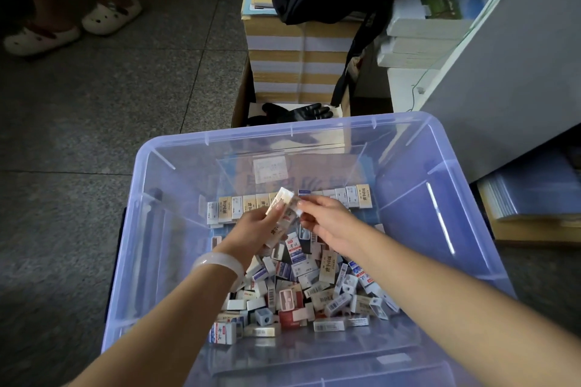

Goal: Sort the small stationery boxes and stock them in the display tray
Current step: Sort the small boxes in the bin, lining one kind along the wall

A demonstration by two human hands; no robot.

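A small beige-and-white cardboard box (280, 202) is pinched between the left hand (261, 225) and right hand (327, 223) over the far row; light, crushable, probably best gripped by the edges.

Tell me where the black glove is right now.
In the head view, the black glove lies just beyond the far rim of the clear plastic bin, at the foot of the stack of paper bundles.
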